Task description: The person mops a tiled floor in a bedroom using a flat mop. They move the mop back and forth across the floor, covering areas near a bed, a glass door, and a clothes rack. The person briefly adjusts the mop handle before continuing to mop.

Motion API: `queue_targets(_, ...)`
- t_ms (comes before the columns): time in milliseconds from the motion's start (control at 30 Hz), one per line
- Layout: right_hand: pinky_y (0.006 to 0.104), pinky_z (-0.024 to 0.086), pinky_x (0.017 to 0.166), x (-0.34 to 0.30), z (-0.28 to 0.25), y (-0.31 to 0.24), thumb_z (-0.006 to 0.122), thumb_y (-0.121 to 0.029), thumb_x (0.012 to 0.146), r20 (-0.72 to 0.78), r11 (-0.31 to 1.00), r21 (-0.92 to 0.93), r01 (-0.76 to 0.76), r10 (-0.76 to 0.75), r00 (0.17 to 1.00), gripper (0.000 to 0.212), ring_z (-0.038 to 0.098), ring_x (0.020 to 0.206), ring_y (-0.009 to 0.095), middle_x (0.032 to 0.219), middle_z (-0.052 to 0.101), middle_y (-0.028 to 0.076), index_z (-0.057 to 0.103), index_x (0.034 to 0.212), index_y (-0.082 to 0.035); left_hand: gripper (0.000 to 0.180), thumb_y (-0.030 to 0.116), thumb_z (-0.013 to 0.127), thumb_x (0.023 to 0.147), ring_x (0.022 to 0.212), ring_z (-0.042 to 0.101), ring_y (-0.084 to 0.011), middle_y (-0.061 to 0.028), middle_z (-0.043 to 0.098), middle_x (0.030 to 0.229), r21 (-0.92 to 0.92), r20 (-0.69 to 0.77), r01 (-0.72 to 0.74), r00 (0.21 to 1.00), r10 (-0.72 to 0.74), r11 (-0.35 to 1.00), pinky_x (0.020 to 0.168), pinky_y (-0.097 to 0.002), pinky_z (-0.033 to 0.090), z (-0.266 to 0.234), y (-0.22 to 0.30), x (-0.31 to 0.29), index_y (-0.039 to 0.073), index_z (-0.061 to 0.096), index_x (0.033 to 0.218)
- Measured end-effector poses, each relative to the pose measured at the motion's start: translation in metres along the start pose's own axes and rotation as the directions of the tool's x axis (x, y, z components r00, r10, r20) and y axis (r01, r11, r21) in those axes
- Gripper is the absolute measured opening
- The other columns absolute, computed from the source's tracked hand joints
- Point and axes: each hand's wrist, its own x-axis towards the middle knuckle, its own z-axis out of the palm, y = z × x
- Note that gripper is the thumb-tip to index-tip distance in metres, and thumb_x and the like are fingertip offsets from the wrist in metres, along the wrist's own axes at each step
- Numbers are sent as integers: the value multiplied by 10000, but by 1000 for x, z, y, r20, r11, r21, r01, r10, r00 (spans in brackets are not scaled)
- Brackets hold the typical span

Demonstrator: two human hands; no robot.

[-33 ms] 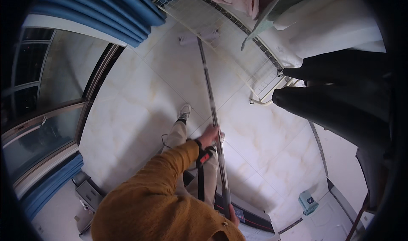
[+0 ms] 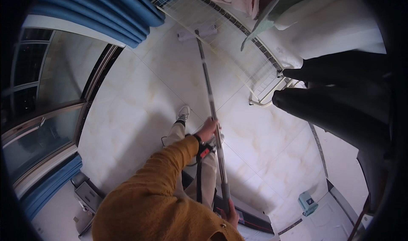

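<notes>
A mop with a long metal pole (image 2: 208, 81) runs from near me to the far floor. Its wide pale lilac head (image 2: 186, 36) lies on the tiles, partly behind the wires of a rack. Midway along the pole, my left hand (image 2: 207, 129) is closed around it, below a mustard sleeve and a dark wristband. My right hand (image 2: 231, 217) grips the pole's near end, low in the view, with part of it hidden by my clothing. My left shoe (image 2: 183, 112) stands left of the pole.
A cream wire rack (image 2: 267, 97) stands at the far right, with dark clothes (image 2: 335, 96) hanging beside it. Blue curtains (image 2: 97, 11) and a glass door (image 2: 63, 71) line the left. Near right are a teal box (image 2: 307, 203) and a long black-and-grey object (image 2: 259, 219) with a red line.
The mop has slid slightly away from me, its head now a little farther off. Both hands have shifted forward with the pole.
</notes>
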Motion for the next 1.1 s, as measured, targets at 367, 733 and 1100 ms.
queue_targets(367, 379, 479, 741, 157, 46, 53, 581, -83, 723, -49, 997, 64, -46, 49, 998, 581, 609, 905, 339, 1026, 591, 216, 422, 1281, -120, 314, 195, 448, 900, 626, 597, -233, -137, 465, 882, 188, -63, 47, 997, -36, 981, 485, -385, 549, -3, 23, 136, 19, 229, 1039)
queue_targets(733, 377, 481, 712, -18, 56, 94, 615, -43, 699, -13, 998, -17, -54, 54, 998, 678, 592, 872, 362, 999, 575, 220, 354, 1320, -122, 340, 296, 587, 737, 689, 507, -379, -218, 513, 685, 617, 263, -300, 950, 169, 728, 687, -497, 366, -1, -178, 7, -22, 553, 852)
queue_targets(1100, 397, 481, 678, -106, 65, 49, 622, -40, 694, 17, 924, -124, -361, 366, 931, 672, 586, 838, 363, 968, 567, 198, 370, 1308, -144, 416, 285, 552, 832, 620, 615, -241, -147, 567, 781, 735, -89, 316, 922, -376, 600, 385, -363, 466, -1, -166, -186, -25, 358, 1030)
